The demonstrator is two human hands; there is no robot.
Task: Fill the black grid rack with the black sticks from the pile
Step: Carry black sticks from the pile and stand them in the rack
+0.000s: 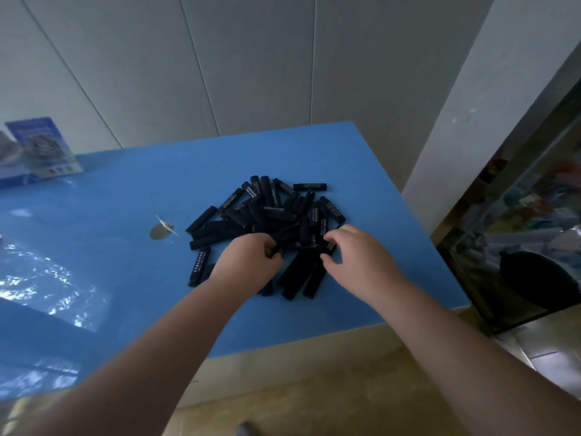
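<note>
A pile of black sticks [267, 212] with white lettering lies on the blue table [125, 196], right of its middle. My left hand [251, 256] reaches into the near side of the pile, its fingers curled round a black stick [276, 248]. My right hand [355, 250] is over the pile's near right part, fingers bent and pinching at sticks beneath them. Several sticks [301, 278] poke out toward me between my two hands. No black grid rack is in view.
A small shiny disc [160, 231] lies on the table left of the pile. A blue printed box [41, 149] stands at the far left by the wall. A glass cabinet [528, 215] with coloured goods stands to the right, past the table's edge.
</note>
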